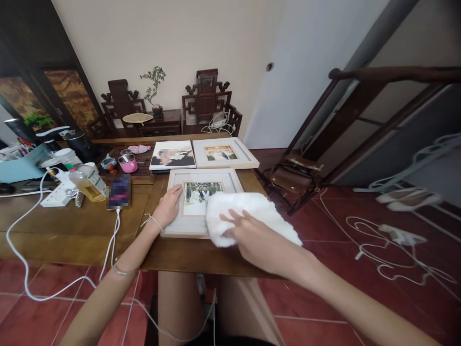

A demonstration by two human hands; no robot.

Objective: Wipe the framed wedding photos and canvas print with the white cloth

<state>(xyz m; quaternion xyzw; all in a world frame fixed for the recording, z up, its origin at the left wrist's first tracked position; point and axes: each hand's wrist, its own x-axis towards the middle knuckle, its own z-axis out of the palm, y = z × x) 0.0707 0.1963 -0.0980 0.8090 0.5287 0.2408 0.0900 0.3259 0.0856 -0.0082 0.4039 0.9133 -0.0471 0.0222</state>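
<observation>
A light wooden picture frame (173,222) lies flat on the wooden table in front of me, with a photo (197,196) of two people in its pale mat. My left hand (167,207) grips the frame's left side, fingers bent over the border. A fluffy white cloth (264,211) covers the lower right of the frame and hangs past its right side. My right hand (248,235) presses down on this cloth and holds it, fingers partly sunk into the pile. The frame's lower right corner is hidden under the cloth.
Behind lie a second frame (247,156) and a white photo panel (173,154). On the left are a phone (118,191) on a cable, a bottle (87,182), a pink cup (127,163) and a power strip (59,193). A bag (295,179) rests on the chair at right.
</observation>
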